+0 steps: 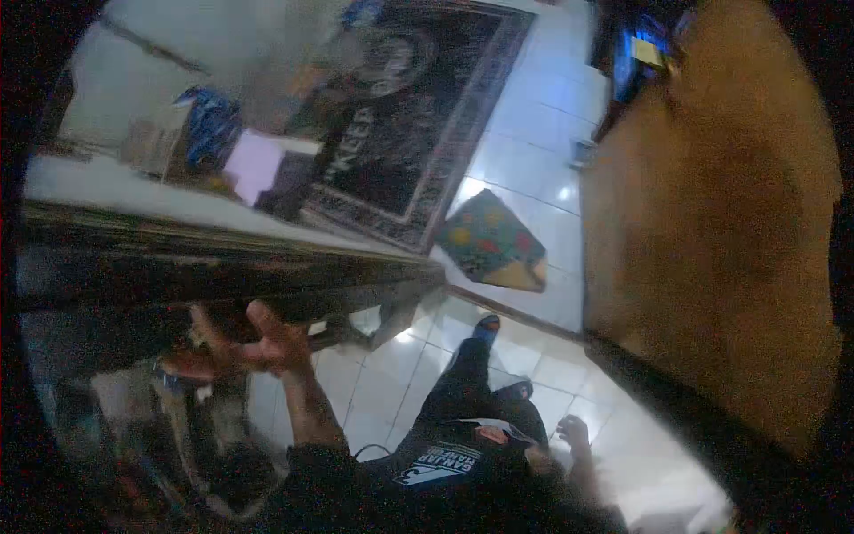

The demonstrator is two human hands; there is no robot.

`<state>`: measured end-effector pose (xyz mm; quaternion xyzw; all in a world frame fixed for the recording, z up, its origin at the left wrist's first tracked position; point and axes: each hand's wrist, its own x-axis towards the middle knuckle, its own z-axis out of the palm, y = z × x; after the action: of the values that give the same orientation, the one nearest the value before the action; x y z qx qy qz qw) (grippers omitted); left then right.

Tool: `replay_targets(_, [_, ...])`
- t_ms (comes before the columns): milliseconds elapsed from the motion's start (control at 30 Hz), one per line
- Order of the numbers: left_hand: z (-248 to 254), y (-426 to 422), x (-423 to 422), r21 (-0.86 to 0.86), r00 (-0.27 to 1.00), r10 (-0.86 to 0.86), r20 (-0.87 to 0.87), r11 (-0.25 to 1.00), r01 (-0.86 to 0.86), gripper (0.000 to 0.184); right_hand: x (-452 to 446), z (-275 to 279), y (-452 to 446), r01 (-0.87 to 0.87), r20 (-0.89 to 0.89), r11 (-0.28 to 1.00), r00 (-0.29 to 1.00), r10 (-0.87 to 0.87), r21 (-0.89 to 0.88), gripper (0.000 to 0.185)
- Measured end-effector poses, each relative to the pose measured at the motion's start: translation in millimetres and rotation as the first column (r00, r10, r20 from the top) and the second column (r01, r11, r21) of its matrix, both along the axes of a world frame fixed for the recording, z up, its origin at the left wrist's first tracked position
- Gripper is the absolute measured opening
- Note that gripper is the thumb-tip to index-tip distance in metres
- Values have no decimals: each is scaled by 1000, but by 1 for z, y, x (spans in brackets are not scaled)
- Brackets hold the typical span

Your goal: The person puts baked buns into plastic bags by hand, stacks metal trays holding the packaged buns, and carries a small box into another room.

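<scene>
My left hand [253, 349] reaches forward at the left, its fingers spread apart and nothing held in them. It is in front of a dark piece of wooden furniture [178, 267]; I cannot tell whether the fingers touch it. Below this hand is a blurred cluster of dark and pale items [169, 427]. My right hand [575, 432] hangs low beside my body over the tiles. Its fingers are loosely bent, with no object visible in them.
White floor tiles [525, 147] run ahead through a doorway. A green patterned mat [491, 240] lies near the threshold, beside a dark rug with lettering [400, 116]. A brown wooden panel [712, 240] stands close on the right. Blurred blue bundles [212, 125] are at upper left.
</scene>
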<state>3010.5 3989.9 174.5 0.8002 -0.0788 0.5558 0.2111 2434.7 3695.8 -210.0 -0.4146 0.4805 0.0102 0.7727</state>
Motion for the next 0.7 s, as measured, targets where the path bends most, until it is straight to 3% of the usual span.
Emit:
replay_targets(100, [4, -37, -14, 89, 981, -136, 138, 988, 124, 57, -34, -17, -8, 206, 37, 960, 976, -216, 192, 41])
replay_targets(133, [6, -54, -22, 116, 959, -215, 184, 974, 196, 57, -49, -63, -21, -396, -150, 827, 918, 367, -399, 42])
replay_targets(167, [8, -74, -30, 143, 924, -314, 218, 947, 288, 57, -16, -7, -16, -143, -178, 948, 979, 95, -283, 41])
replay_targets(200, [12, -97, -42, 167, 872, -424, 244, 904, 393, 57, -16, -12, -16, 485, 210, 837, 817, -536, 252, 41])
replay_targets(233, [18, -121, -54, 195, 797, -542, 267, 840, 506, 57, -11, 1, -20, 280, 249, 959, 933, -258, -55, 40])
replay_targets(267, [24, -144, -70, 227, 706, -654, 273, 757, 613, 57, -6, 14, -24, 81, 189, 923, 982, -9, -376, 39])
replay_targets(333, [35, -191, -111, 319, 456, -850, 264, 523, 790, 58, -3, 73, -14, -2, -132, 800, 987, -97, -600, 42])
replay_targets(367, [37, -215, -143, 366, 316, -916, 249, 391, 845, 58, -36, 18, -14, -306, -298, 248, 952, 70, -919, 46])
replay_targets(400, [37, -231, -171, 415, 165, -962, 219, 245, 876, 59, -31, 92, -3, -228, -347, 582, 933, -99, -781, 48])
replay_targets(433, [35, -246, -204, 453, 12, -984, 179, 93, 887, 59, -53, 89, 4, -66, -267, 698, 946, -184, -714, 47])
replay_targets(467, [17, -253, -244, 207, -172, -985, -11, -170, 963, 56, -85, 62, 15, 43, -202, 732, 949, -243, -679, 45])
replay_targets(500, [3, -260, -284, 152, -319, -945, -75, -327, 933, 51, -123, 26, 31, 157, -123, 742, 943, -308, -652, 45])
replay_targets(533, [3, -258, -321, 68, -432, -866, -252, -461, 885, 49, -163, -20, 49, 303, 16, 730, 928, -371, -613, 44])
replay_targets(567, [3, -256, -358, -49, -516, -753, -407, -546, 836, 47, -204, -82, 69, 523, 252, 696, 851, -461, -493, 43])
replay_targets(633, [8, -277, -463, -61, -577, -551, -603, -689, 722, 46, -291, -40, 109, 784, 421, 620, 557, -716, 18, 52])
replay_targets(667, [8, -291, -512, 3, -673, -576, -463, -761, 649, 43, -305, -10, 122, 602, -65, 726, 754, -654, -333, 58])
replay_targets(700, [8, -304, -561, 96, -750, -579, -319, -808, 582, 40, -338, -3, 130, 599, -158, 708, 711, -685, -374, 56])
